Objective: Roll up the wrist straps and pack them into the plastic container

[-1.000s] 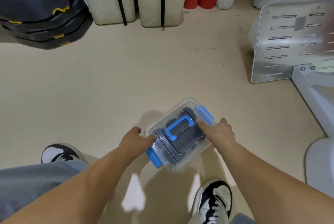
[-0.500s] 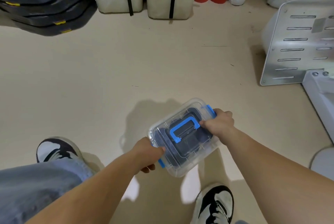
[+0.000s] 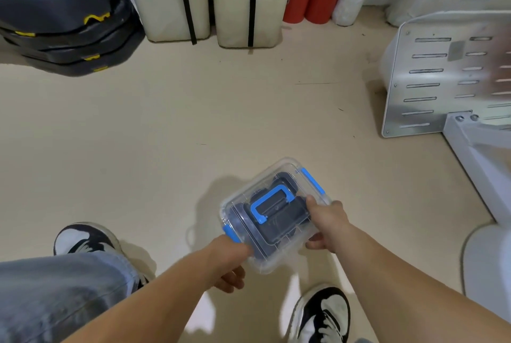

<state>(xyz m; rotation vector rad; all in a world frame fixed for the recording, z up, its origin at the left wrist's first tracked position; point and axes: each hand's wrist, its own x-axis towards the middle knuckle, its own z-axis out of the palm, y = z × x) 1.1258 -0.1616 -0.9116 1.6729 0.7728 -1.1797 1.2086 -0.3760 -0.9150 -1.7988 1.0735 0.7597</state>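
The left hand now curls its grip under the near-left corner of the clear plastic container with blue clips. A second ago the container sat on the beige floor; it now appears lifted, lid shut over the dark rolled wrist straps inside. At its right edge the right hand holds it, thumb on the lid and fingers beneath, so packing looks finished.

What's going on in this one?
A person holds a lidded clear plastic container over the floor with both hands. The left hand grips its near end by a blue latch, the right hand its right side. Dark straps show through the lid, whose blue handle lies flat.
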